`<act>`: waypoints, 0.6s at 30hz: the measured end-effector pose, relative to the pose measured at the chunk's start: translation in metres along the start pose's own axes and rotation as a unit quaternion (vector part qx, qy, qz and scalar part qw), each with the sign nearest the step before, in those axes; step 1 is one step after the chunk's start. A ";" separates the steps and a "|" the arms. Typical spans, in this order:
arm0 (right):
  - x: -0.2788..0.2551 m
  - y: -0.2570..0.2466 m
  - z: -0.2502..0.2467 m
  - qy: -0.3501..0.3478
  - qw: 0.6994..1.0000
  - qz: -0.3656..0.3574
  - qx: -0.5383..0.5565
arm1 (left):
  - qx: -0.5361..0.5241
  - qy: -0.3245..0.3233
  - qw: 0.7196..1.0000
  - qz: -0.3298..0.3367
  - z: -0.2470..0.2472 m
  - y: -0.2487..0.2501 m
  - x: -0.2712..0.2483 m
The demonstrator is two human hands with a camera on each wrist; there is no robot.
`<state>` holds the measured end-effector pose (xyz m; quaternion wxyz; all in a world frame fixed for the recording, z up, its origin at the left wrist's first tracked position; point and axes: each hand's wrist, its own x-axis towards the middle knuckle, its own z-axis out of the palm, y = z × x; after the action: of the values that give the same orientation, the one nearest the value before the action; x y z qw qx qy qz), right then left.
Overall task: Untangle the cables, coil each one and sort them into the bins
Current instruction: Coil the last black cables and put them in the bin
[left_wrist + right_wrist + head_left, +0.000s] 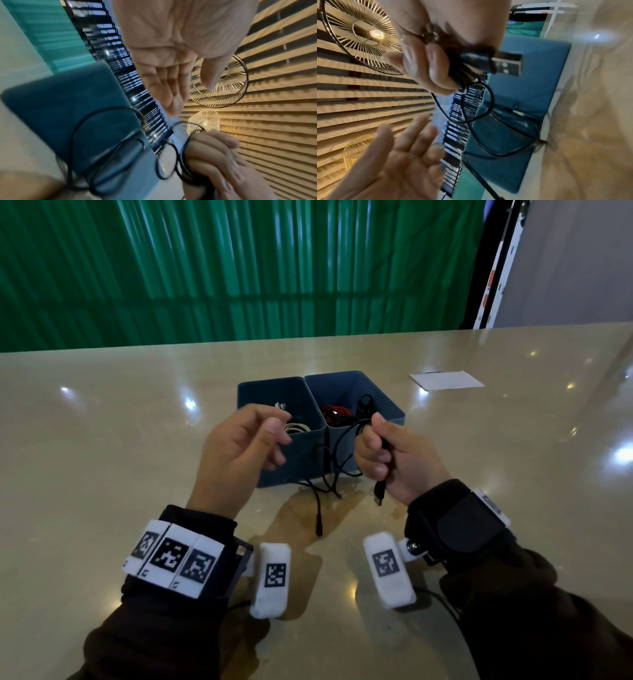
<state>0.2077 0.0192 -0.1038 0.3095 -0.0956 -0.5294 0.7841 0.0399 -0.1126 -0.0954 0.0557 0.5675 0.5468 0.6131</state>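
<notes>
- Wrist-worn trackers and dark sleeves fill the lower frame of the head view, nearest the camera.
- Right hand, centre right, is fisted round the black cable; the USB plug pokes out below the fist, pointing down toward the tabletop.
- Left hand, centre left, is empty, fingers loose and apart, clear of the cable.
- Rest of the black cable runs from the fist in loose loops down the front of the two blue bins; its far plug lies on the tabletop at lower centre, between the wrists.
- Risks, my read: the trailing loops could cross over each other and knot up if wound fast; the slack draped on the bin wall could drag or tip a bin when pulled; a one-handed coil may spring open.
- Further back, the left bin holds a pale cable, the right bin a red cable and a dark one.
- White paper sits upper right, well apart.
</notes>
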 end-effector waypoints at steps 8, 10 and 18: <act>-0.001 0.017 0.010 -0.113 0.991 0.026 0.063 | 0.001 -0.128 0.978 -0.167 0.038 -0.005 -0.011; -0.001 0.018 0.008 -0.125 0.988 0.029 0.083 | 0.022 -0.153 0.969 -0.191 0.037 -0.010 -0.011; 0.003 0.017 0.003 -0.072 0.994 0.041 0.076 | -0.068 -0.037 0.976 -0.201 0.031 -0.016 -0.004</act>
<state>0.1974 0.0146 -0.1173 0.2445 -0.0370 -0.4850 0.8388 0.0563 -0.0906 -0.1171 0.2368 0.4627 0.6043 0.6039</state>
